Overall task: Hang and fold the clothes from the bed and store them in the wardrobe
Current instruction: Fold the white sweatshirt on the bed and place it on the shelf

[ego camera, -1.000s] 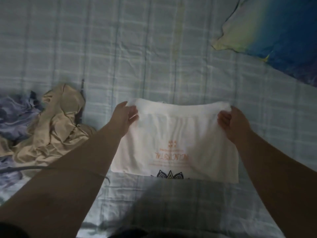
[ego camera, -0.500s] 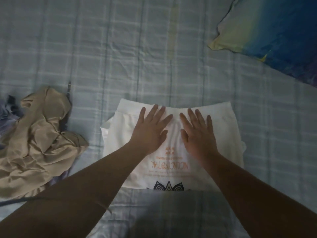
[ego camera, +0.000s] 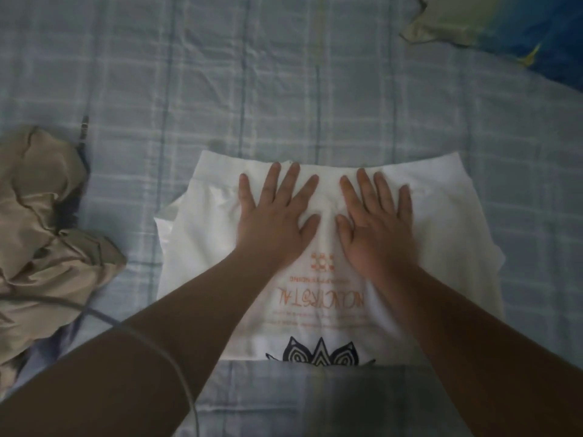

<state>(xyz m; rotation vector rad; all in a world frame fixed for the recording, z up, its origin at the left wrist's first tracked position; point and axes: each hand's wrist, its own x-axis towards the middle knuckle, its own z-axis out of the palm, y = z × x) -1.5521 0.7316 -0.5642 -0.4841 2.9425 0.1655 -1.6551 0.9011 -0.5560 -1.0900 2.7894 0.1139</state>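
Hands press flat on a folded white printed T-shirt on the pale-blue checked bed: left hand and right hand side by side, fingers straight, spread, grasping nothing.

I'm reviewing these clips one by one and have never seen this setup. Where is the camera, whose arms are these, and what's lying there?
There is no machine here. The one view comes from a camera on a person's head, looking down at their own bare arms over a bed. The left hand and right hand lie flat, fingers spread, pressing on a folded white shirt with orange lettering; neither grips anything. The shirt rests on a checked bedsheet. A crumpled beige garment lies to the left, and a blue-green pillow sits at the far right. A thin grey cable crosses the left forearm.
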